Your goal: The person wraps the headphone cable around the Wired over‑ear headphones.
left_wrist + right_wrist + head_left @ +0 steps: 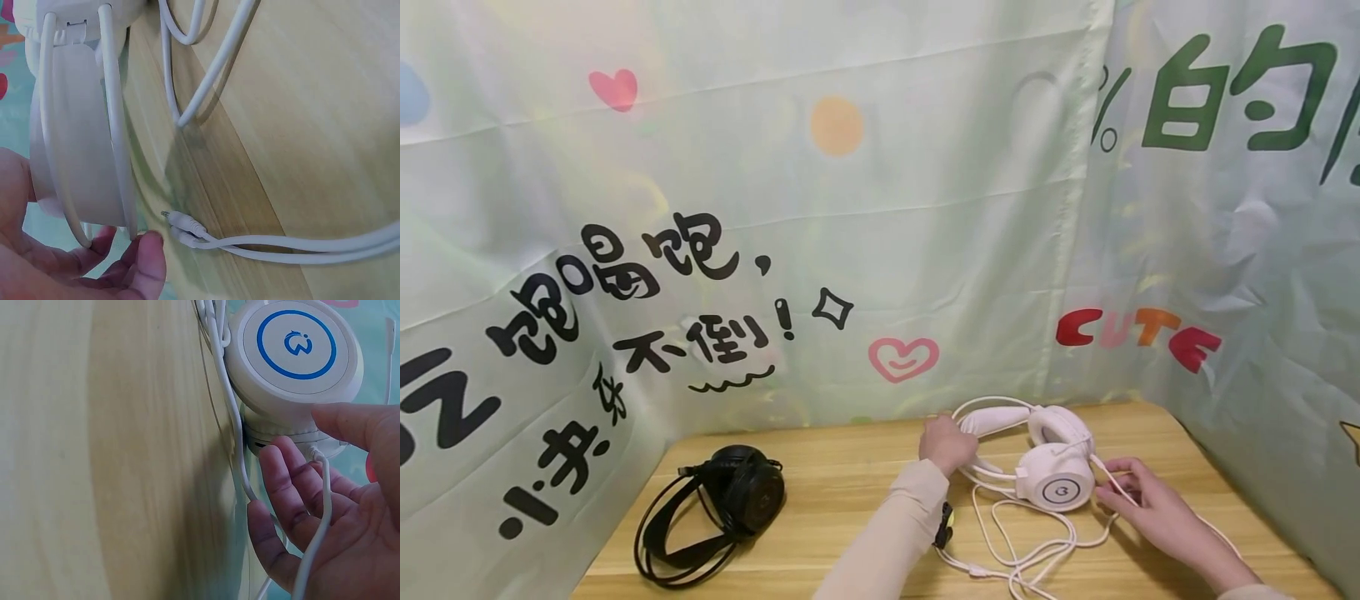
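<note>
A white over-ear headset lies on its side towards the back right of the table. My left hand grips the top of its headband, fingers curled about the band and its two thin outer loops. At the other end, my right hand is by the ear cup that bears a ringed logo. Its fingers are loosely bent and spread, the thumb at the cup's edge. The white cable leaves the cup and runs across the right palm. Two plugs at the cable's end lie near my left fingertips.
A black headset lies at the left of the wooden table. Loose loops of white cable spread in front of the white headset. Printed cloth hangs behind and along both sides. A small black item shows beside my left sleeve.
</note>
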{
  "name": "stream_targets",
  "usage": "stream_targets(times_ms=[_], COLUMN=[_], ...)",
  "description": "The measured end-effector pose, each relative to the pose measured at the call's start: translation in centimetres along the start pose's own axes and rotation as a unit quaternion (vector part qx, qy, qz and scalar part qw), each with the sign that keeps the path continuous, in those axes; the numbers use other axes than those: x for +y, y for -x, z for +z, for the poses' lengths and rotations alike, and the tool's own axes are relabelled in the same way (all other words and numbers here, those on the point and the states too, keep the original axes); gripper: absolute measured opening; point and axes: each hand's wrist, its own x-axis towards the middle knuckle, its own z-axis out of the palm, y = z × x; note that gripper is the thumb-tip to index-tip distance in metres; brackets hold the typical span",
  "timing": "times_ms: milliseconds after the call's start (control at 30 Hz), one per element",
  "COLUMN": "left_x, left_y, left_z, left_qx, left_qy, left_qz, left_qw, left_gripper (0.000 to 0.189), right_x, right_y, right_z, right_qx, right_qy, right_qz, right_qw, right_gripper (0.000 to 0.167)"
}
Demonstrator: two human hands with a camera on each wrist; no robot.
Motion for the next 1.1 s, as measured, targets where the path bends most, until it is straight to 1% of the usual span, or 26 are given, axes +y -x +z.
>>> stream_targets(times_ms=[133, 267, 367, 467, 633, 800, 900, 967, 1033, 1100], left_x=[-0.1, -0.4, -0.5, -0.7, -1.3, -1.7, -1.9, -1.9, -2.1, -2.3], left_y=[0.2, 0.3, 0.3, 0.3, 0.6, 0.9, 1.0, 1.1, 1.0, 1.0], left_z=[-0.4, -0.6, -0.7, -0.8, -1.1, -1.4, -1.7, -1.9, -2.1, -2.3], left_qx=[-0.013, -0.022, -0.019, -0.014, -0.013, -0.005, 0.001, 0.001, 0.003, 0.002], left_qy=[0.043, 0.080, 0.095, 0.105, 0.121, 0.138, 0.149, 0.156, 0.156, 0.158], left_qz=[0.002, 0.013, 0.025, 0.032, 0.040, 0.054, 0.061, 0.061, 0.062, 0.062], left_qw=[0.9990, 0.9965, 0.9950, 0.9939, 0.9917, 0.9890, 0.9870, 0.9858, 0.9858, 0.9854], left_gripper=[0.044, 0.045, 0.041, 0.040, 0.037, 0.040, 0.049, 0.055, 0.056, 0.053], right_x=[0.0, -0.1, -0.3, -0.6, -0.8, -1.0, -1.1, -1.2, -1.2, -1.3], right_y=[0.0, 0.0, -0.1, -0.1, -0.3, -0.5, -0.6, -0.7, -0.7, -0.7], right_z=[0.3, 0.8, 1.3, 1.6, 1.6, 1.6, 1.6, 1.5, 1.5, 1.5], right_qx=[0.008, 0.016, 0.026, 0.031, 0.018, 0.011, 0.010, 0.011, 0.013, 0.016], right_qy=[-0.003, -0.014, -0.024, -0.033, -0.048, -0.060, -0.068, -0.068, -0.069, -0.066], right_qz=[-0.003, -0.019, -0.023, -0.018, -0.008, 0.009, 0.008, 0.006, 0.001, -0.002], right_qw=[1.0000, 0.9996, 0.9991, 0.9988, 0.9987, 0.9981, 0.9976, 0.9976, 0.9975, 0.9977], right_gripper=[0.040, 0.036, 0.033, 0.032, 0.035, 0.044, 0.050, 0.052, 0.054, 0.055])
